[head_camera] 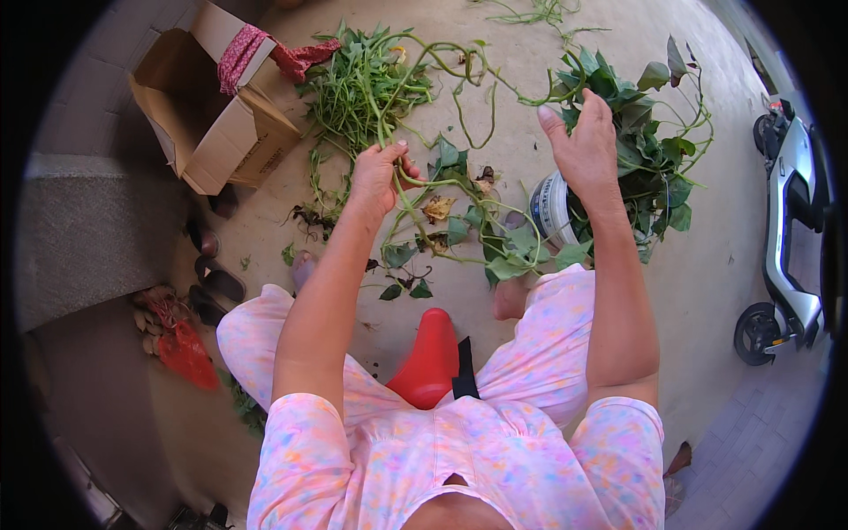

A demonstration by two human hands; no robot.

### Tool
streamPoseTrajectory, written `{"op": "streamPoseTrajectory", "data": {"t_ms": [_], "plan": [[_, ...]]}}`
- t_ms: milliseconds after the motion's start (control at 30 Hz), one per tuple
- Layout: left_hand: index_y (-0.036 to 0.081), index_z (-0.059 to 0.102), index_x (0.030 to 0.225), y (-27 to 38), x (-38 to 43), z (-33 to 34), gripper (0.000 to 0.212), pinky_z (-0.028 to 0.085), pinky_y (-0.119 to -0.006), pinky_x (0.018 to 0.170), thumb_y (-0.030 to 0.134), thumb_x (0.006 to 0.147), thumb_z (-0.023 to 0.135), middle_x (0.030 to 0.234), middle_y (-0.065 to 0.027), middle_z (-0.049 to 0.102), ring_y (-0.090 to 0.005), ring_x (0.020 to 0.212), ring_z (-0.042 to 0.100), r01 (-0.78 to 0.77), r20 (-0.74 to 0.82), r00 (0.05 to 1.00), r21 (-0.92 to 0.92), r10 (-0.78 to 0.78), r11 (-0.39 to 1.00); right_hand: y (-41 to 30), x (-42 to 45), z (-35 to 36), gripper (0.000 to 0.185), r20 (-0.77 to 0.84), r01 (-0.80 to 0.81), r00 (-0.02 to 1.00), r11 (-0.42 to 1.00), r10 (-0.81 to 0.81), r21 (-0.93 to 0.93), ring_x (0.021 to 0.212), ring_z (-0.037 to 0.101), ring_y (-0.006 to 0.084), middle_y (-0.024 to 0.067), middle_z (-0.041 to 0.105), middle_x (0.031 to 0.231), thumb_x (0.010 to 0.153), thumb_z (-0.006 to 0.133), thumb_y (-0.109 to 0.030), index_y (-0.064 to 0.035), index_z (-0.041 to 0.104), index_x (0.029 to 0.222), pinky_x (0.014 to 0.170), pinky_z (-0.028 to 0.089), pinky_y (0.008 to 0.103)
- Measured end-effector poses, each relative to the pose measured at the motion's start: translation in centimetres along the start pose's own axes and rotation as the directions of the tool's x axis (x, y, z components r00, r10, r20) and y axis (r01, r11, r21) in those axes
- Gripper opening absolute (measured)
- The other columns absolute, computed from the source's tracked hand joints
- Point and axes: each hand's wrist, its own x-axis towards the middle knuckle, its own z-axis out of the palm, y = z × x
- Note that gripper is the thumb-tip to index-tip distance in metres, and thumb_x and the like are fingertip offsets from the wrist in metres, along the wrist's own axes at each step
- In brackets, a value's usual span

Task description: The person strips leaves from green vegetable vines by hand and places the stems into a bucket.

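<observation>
My left hand [382, 173] is closed on long green vine stems [397, 179], which loop upward and trail down to heart-shaped leaves near my right foot. My right hand [586, 146] has its thumb and fingers apart beside a bent vine end at the top of the leafy bunch; whether it grips the stem I cannot tell. The large bunch of leafy vines [639, 142] lies over a white bucket [555, 209] bearing writing. A pile of cut green stems and leaves [358, 86] lies on the floor beyond my left hand.
An open cardboard box [225, 149] with a red patterned cloth [242, 56] over its flap stands at the left. Dark shoes [218, 278] and a red net bag [185, 354] lie lower left. Fallen leaves [438, 209] are scattered ahead. A red seat [430, 364] is between my legs. A scooter [788, 232] is at the right.
</observation>
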Motion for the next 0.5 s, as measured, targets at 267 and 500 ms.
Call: {"op": "streamPoseTrajectory", "data": {"t_ms": [267, 500], "plan": [[0.003, 0.048, 0.071, 2.9, -3.3, -0.4, 0.015, 0.042, -0.029, 0.036, 0.013, 0.077, 0.057, 0.058, -0.0049, 0.049, -0.0153, 0.043, 0.047, -0.047, -0.005, 0.999, 0.167, 0.048, 0.985, -4.6, -3.7, 2.1, 0.026, 0.798, -0.167, 0.586, 0.944, -0.138, 0.286, 0.069, 0.057, 0.0363, 0.0223, 0.057, 0.069, 0.072, 0.050, -0.020, 0.0044, 0.058, 0.073, 0.066, 0.045, 0.0406], [0.002, 0.049, 0.069, 7.1, -4.4, -3.6, 0.013, 0.033, -0.026, 0.037, 0.008, 0.077, 0.057, 0.059, -0.0060, 0.048, -0.0155, 0.047, 0.044, -0.086, -0.118, 0.990, -0.052, 0.079, 0.995, -6.9, -5.7, 1.0, 0.029, 0.963, -0.001, 0.244, 0.993, -0.114, 0.117, 0.077, 0.057, 0.0348, 0.0200, 0.059, 0.081, 0.074, 0.051, -0.026, 0.0013, 0.059, 0.079, 0.069, 0.045, 0.0421]]}}
